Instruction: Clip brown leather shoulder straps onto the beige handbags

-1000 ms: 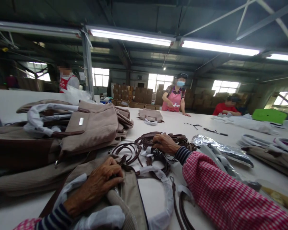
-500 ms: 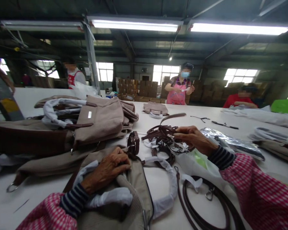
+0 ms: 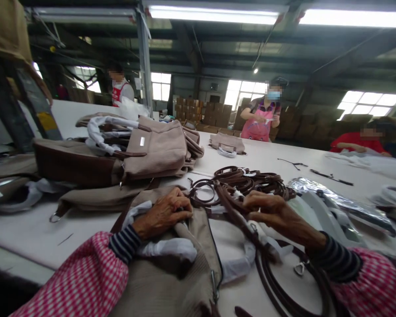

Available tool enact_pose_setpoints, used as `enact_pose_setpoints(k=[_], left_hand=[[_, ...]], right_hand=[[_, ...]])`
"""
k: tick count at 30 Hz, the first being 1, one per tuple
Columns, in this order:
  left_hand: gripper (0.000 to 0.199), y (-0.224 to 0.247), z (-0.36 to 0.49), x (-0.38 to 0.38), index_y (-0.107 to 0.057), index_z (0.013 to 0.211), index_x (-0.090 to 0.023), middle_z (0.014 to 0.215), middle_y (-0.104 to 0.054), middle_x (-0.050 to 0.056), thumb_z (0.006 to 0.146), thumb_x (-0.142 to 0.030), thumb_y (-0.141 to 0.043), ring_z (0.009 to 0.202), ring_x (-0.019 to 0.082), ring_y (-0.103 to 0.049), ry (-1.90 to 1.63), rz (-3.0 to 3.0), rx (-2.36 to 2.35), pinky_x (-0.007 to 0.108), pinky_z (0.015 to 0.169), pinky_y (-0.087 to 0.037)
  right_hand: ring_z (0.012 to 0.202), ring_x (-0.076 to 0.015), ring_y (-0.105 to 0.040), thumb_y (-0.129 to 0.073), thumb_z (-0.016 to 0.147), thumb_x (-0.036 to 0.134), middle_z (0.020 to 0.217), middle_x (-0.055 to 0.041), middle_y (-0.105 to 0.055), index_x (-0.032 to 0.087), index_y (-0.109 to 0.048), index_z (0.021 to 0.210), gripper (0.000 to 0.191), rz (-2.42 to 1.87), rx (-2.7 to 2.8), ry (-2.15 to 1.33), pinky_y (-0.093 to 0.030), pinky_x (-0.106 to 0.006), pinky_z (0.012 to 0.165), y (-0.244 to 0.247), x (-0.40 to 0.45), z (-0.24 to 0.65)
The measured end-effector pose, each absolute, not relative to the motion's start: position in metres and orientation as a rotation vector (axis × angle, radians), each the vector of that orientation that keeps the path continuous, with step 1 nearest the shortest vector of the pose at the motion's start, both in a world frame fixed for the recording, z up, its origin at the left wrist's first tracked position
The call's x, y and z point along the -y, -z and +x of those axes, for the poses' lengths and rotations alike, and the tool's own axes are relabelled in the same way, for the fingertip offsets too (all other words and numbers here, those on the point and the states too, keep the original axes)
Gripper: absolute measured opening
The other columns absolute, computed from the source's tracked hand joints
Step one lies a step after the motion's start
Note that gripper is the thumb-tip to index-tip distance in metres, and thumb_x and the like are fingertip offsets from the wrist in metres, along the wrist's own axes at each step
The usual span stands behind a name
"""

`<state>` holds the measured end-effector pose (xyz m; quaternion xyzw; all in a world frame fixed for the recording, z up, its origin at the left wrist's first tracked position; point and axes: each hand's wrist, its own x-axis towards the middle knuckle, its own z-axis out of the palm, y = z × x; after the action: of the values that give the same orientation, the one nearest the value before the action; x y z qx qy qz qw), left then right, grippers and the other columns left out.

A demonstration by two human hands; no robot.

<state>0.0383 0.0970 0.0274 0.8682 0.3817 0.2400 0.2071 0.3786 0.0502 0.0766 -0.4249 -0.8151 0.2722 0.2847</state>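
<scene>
My left hand is closed on the top edge of a taupe ribbed handbag, which lies in front of me with its zip opening showing. White wrapping covers the bag's handles. In my right hand the fingers are pinched on a dark brown strap that runs down toward me. Just beyond that hand lies a pile of coiled brown straps. Under my right forearm, a larger loop of brown strap with a metal clasp rests on the white table.
Stacked taupe handbags stand at the left. Farther back lies another bag. A shiny plastic packet is at the right, near thin dark straps. A person in a pink apron stands across the table.
My right hand has come nearer and lower, drawing a brown strap out from the pile. My left hand stays on the bag. The whole view has shifted.
</scene>
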Motion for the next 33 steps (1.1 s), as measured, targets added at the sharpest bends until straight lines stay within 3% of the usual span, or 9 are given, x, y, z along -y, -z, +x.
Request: enact_pose_setpoints(k=[3,6,12,18,23,29,33], left_hand=[[0.016,-0.027,0.038,-0.097,-0.074,0.089,-0.021,0.1,-0.058,0.006,0.098,-0.031,-0.065,0.102,0.024,-0.055,-0.666,2.452,-1.073,0.038,0.092,-0.045],[0.016,-0.028,0.038,-0.096,-0.074,0.09,-0.021,0.1,-0.059,0.006,0.098,-0.031,-0.065,0.102,0.024,-0.055,-0.657,2.472,-1.079,0.037,0.092,-0.046],[0.017,-0.03,0.039,-0.095,-0.074,0.089,-0.021,0.102,-0.059,0.006,0.099,-0.03,-0.063,0.102,0.024,-0.055,-0.659,2.446,-1.074,0.038,0.092,-0.045],[0.019,-0.029,0.038,-0.096,-0.073,0.09,-0.021,0.098,-0.057,0.004,0.099,-0.033,-0.062,0.101,0.024,-0.054,-0.656,2.455,-1.057,0.038,0.093,-0.043],[0.02,-0.028,0.038,-0.097,-0.074,0.091,-0.02,0.098,-0.057,0.005,0.1,-0.033,-0.061,0.101,0.024,-0.054,-0.648,2.452,-1.062,0.038,0.092,-0.043],[0.02,-0.028,0.038,-0.097,-0.074,0.09,-0.021,0.097,-0.058,0.005,0.1,-0.032,-0.061,0.101,0.024,-0.055,-0.684,2.421,-1.048,0.037,0.092,-0.044],[0.021,-0.025,0.038,-0.099,-0.075,0.093,-0.021,0.097,-0.058,0.005,0.1,-0.034,-0.06,0.097,0.023,-0.055,-0.735,2.392,-1.074,0.036,0.087,-0.045]], right_hand=[[0.094,-0.0223,-0.064,-0.064,0.097,0.032,0.105,-0.0076,-0.07,0.023,-0.076,0.112,0.021,-1.098,2.452,-0.666,-0.051,-0.034,0.085,-0.063,-0.046,0.37],[0.101,-0.0235,-0.066,-0.061,0.099,0.033,0.112,-0.0076,-0.072,0.024,-0.074,0.12,0.026,-1.142,2.377,-0.674,-0.051,-0.034,0.089,-0.068,-0.048,0.369],[0.064,-0.016,-0.055,-0.062,0.096,0.052,0.078,-0.0041,-0.067,0.017,-0.076,0.093,0.038,-1.356,2.114,-0.644,-0.043,-0.029,0.058,-0.086,-0.062,0.384],[0.081,-0.0214,-0.063,-0.058,0.099,0.05,0.094,-0.0068,-0.075,0.021,-0.076,0.097,0.034,-1.393,2.26,-0.182,-0.042,-0.032,0.072,-0.078,-0.075,0.361],[0.077,-0.0247,-0.065,-0.05,0.101,0.062,0.075,-0.0113,-0.069,0.019,-0.066,0.071,0.055,-1.792,2.426,0.127,-0.032,-0.032,0.066,-0.068,-0.099,0.331],[0.06,-0.0147,-0.045,-0.067,0.085,0.051,0.059,-0.0013,-0.05,0.019,-0.052,0.055,0.046,-1.62,2.197,-0.513,-0.026,-0.03,0.061,-0.049,-0.121,0.332],[0.06,-0.014,-0.045,-0.063,0.078,0.047,0.062,-0.001,-0.053,0.017,-0.06,0.062,0.034,-1.543,2.119,-0.757,-0.031,-0.028,0.058,-0.052,-0.118,0.339]])
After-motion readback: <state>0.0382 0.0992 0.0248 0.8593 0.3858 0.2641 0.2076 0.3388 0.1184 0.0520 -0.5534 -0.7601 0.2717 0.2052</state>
